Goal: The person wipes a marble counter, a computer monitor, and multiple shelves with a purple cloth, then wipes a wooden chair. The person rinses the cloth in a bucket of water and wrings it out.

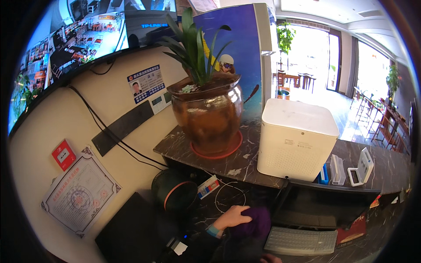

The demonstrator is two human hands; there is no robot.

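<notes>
My left hand, in a dark sleeve with a teal cuff, grips a bunched purple cloth on the lower dark marble counter. Only a small part of my right hand shows at the bottom edge, below the cloth, and what it holds is hidden. Just behind my left hand a white cable lies in a loop. To the right of the cloth are a pale keyboard and a dark monitor.
A glazed brown plant pot and a white perforated box stand on the raised marble ledge. A small white stand is farther right. A dark round bin-like container and a printed card box sit left of the cable.
</notes>
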